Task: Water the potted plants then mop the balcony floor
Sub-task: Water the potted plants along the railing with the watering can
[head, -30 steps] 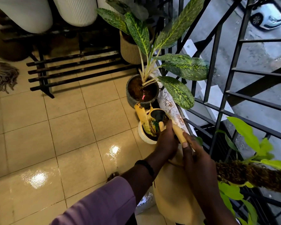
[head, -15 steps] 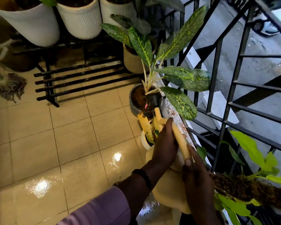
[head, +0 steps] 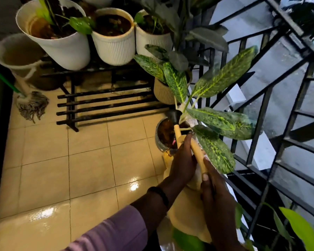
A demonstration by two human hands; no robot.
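A cream-yellow watering can (head: 187, 214) is gripped in both hands. My left hand (head: 183, 163) wraps its front near the spout; my right hand (head: 216, 194) clasps the handle behind. The long spout with a black rose (head: 174, 115) points up and away over a dark grey pot (head: 160, 144) of moist soil on the floor by the railing. Speckled green leaves (head: 216, 120) spread from that pot to the right. A string mop (head: 32, 105) with a green handle rests on the tiles at far left.
Three white pots (head: 114, 48) sit on a black metal rack (head: 105, 104) at the back; a ribbed cream pot (head: 162, 93) stands behind the grey one. A black railing (head: 272, 109) closes the right side. Wet glossy tiles (head: 91, 169) cover the floor. A bucket (head: 20, 55) stands back left.
The can's spout has lifted and swung from the small front pot toward the dark grey pot. The view has tilted up, bringing the white pots on the rack into sight.
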